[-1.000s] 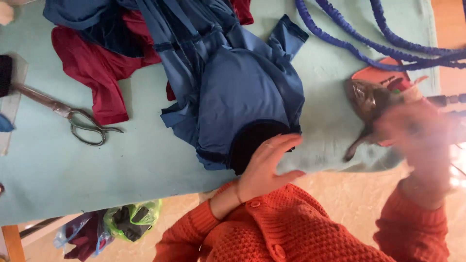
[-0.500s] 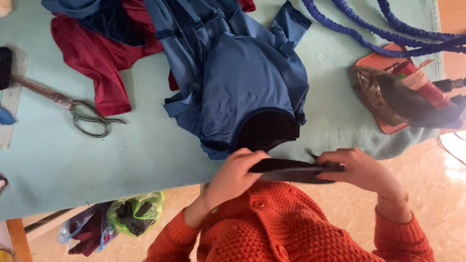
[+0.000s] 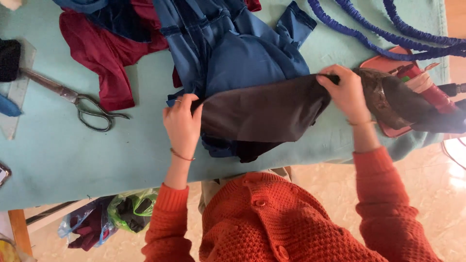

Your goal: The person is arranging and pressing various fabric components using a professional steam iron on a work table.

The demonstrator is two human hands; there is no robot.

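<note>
Holding a dark brown cloth [image 3: 264, 112] stretched flat between both hands, at frame centre. Left hand [image 3: 183, 125] pinches the cloth's corner at 9 o'clock of the piece, fingers clenched on the edge. Right hand [image 3: 345, 91] grips the opposite corner at 3 o'clock, fingers curled over the fabric.

Cloth lies over a blue garment [image 3: 242, 53], which spreads toward 12 o'clock on the pale green table cover [image 3: 97, 160]. Near edge of the table runs just below the cloth at 6 o'clock; the cloth's lower fold sits close to that edge. Open cover lies at 8 to 9 o'clock of the left hand.

Scissors [image 3: 80, 102] at 9 o'clock, well apart from the left hand. Dark red fabric [image 3: 107, 53] at 10 o'clock, partly under the blue garment. Blue cords [image 3: 388, 29] at 1 o'clock. Iron [image 3: 403, 99] on a reddish tray [image 3: 381, 62] just beside the right hand at 3 o'clock, crowding that side.

Plastic bags [image 3: 111, 218] on the floor at 7 o'clock. Orange knitted sleeves [image 3: 383, 194] cover both forearms. Iron's far end cut off by the frame; its detail hard to make out.
</note>
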